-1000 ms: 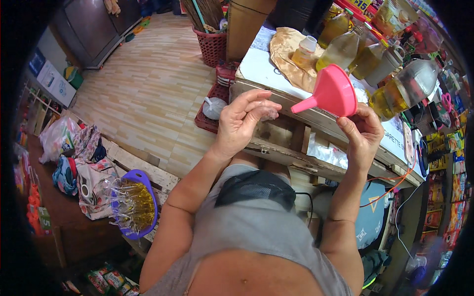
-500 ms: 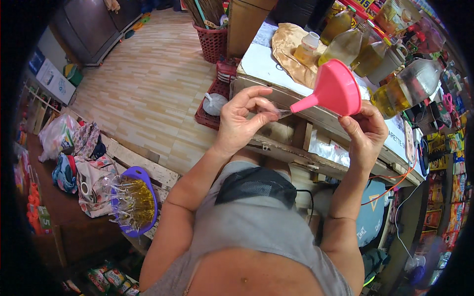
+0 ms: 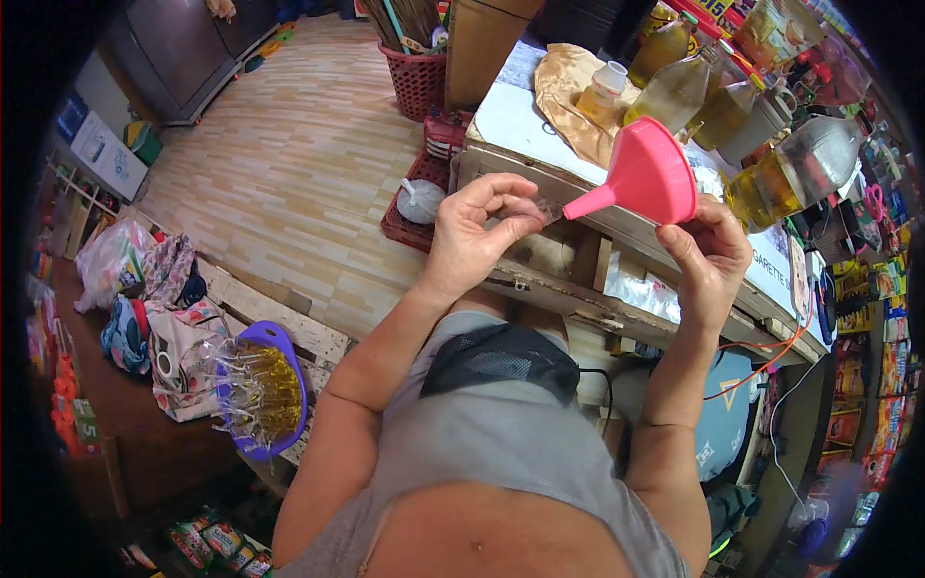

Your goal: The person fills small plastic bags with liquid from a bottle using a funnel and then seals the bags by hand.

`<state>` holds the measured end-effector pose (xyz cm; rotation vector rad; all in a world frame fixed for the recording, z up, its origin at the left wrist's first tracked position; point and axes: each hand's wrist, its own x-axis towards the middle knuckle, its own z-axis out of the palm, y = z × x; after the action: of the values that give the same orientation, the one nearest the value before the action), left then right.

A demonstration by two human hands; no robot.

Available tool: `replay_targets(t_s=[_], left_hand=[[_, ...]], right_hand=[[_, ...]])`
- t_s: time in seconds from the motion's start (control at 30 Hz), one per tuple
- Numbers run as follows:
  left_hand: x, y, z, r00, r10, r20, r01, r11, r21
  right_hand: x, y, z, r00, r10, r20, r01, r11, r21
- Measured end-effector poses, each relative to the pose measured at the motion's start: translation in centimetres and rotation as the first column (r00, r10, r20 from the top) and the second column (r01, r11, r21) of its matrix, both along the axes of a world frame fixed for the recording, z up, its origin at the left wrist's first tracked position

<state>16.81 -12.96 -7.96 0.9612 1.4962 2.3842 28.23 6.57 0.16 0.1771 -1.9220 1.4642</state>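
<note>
My right hand (image 3: pixel 711 246) pinches the rim of a pink plastic funnel (image 3: pixel 647 178), which lies on its side in the air with its spout toward the left. Between the thumb and fingers of my left hand (image 3: pixel 487 226) is a small clear plastic bag (image 3: pixel 549 211). The bag's edge sits just off the spout's tip; whether they touch I cannot tell. Beyond the funnel, a small bottle of yellow liquid (image 3: pixel 603 91) stands on a tan cloth (image 3: pixel 567 77) on the white-topped table (image 3: pixel 506 120).
Several bottles of yellow oil (image 3: pixel 766 188) crowd the table's right side. An open drawer (image 3: pixel 564 258) juts out before me. To my left, a purple basin (image 3: pixel 302 385) holds many small bags of yellow liquid. A red basket (image 3: pixel 416 85) stands on the floor beyond.
The funnel has shifted slightly left and down with my right hand. More of the clear bag shows past my left fingers, near the spout.
</note>
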Motion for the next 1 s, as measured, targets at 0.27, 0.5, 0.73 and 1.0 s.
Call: replay_targets(t_s=[0.27,0.5,0.73,1.0], left_hand=[[-0.35,0.08,-0.39,0.998,0.036,-0.052,-0.037,0.999,-0.002],[-0.15,-0.07,-0.45,0.992,0.053,-0.117,-0.055,0.998,-0.018],[0.22,0.03,-1.0,0.989,0.062,-0.133,-0.061,0.998,0.012],[0.14,-0.28,-0.99,0.964,0.068,-0.259,-0.072,0.997,-0.005]], right_hand=[[-0.07,-0.2,0.27,1.0,-0.003,0.015,0.003,1.0,-0.004],[-0.4,-0.13,0.06,1.0,-0.02,0.0,0.02,1.0,0.016],[-0.29,-0.19,0.18,1.0,-0.009,0.017,0.009,1.0,0.006],[0.37,-0.76,0.68,1.0,-0.014,0.001,0.014,1.0,-0.008]])
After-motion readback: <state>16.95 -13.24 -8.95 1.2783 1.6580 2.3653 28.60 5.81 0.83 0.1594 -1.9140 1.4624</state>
